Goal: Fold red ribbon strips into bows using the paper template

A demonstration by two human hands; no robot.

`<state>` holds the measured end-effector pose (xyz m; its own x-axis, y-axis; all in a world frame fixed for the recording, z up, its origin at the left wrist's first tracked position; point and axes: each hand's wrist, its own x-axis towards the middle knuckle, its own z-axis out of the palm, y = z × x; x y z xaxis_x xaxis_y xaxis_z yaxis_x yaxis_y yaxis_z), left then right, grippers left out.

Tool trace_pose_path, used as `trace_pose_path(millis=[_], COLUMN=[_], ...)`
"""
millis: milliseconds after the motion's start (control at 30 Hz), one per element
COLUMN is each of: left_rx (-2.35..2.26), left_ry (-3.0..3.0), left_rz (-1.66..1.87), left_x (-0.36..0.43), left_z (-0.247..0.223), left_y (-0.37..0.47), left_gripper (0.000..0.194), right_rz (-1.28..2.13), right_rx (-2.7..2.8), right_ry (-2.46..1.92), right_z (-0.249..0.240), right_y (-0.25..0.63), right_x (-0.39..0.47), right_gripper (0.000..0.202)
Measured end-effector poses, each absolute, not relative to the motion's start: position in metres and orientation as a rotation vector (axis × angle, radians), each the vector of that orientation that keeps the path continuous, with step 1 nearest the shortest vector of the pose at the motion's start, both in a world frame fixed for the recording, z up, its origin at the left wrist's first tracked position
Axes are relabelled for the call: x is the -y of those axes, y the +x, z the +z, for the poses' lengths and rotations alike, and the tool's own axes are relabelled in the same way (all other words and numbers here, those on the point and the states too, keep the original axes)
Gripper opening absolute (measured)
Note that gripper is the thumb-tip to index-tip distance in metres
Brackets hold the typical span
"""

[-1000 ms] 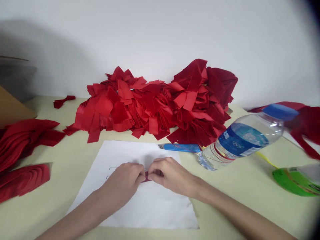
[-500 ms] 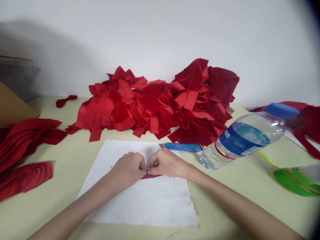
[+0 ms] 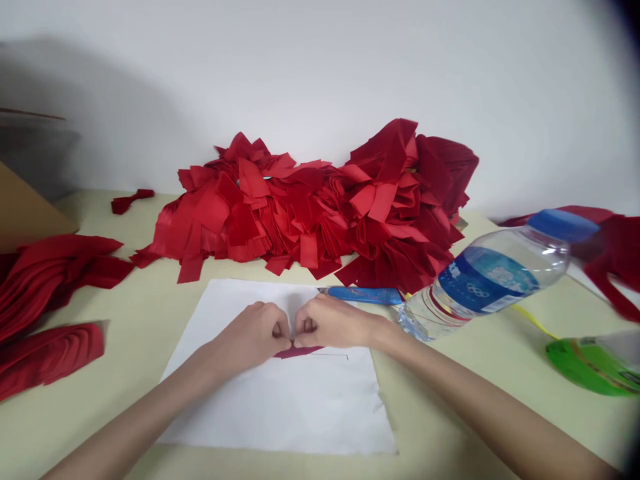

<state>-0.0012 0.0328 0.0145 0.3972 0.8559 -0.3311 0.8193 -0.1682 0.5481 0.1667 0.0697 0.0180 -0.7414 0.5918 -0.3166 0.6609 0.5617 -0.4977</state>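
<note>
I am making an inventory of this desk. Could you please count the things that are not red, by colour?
White: 1, the paper sheet under the left hand and right hand.
Blue: 1, the blue tool.
Clear with blue cap: 1, the water bottle.
Green: 1, the green roll.
Brown: 1, the cardboard.
Total: 5.

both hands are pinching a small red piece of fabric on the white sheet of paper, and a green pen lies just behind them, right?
Not quite: the pen is blue, not green, as the head view shows. The rest holds: the left hand and the right hand pinch a small red piece of fabric on the white sheet of paper.
</note>
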Motion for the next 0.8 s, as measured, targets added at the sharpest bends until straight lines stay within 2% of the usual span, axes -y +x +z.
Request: trace_pose_path(millis=[200, 367, 433, 633, 800], left_rx=[-1.476, -1.323, -1.212, -1.04, -1.144], left_ry=[2.204, 2.64, 2.786, 3.007, 2.911], left_rz=[0.276, 0.484, 0.553, 0.615, 0.549], left_x=[-0.001, 0.012, 0.014, 0.02, 0.018], left_z=[-0.002, -0.023, -0.029, -0.031, -0.027], left_y=[-0.002, -0.01, -0.014, -0.019, -0.016], left_gripper=[0.029, 0.031, 0.031, 0.026, 0.022], right_rz=[-0.713, -0.015, 0.144, 0.232, 0.108], right_rx=[-2.935, -3.197, -3.244, -3.225, -3.186], right_ry=[1.005, 0.754, 0.634, 0.456, 0.553], right_z=[0.011, -0.006, -0.01, -0.005, 0.001], right_y=[0.179, 0.184, 0.186, 0.19, 0.187], right_x=[-0.042, -0.031, -0.028, -0.024, -0.026], right_gripper=[0.011, 0.017, 0.017, 0.014, 0.017])
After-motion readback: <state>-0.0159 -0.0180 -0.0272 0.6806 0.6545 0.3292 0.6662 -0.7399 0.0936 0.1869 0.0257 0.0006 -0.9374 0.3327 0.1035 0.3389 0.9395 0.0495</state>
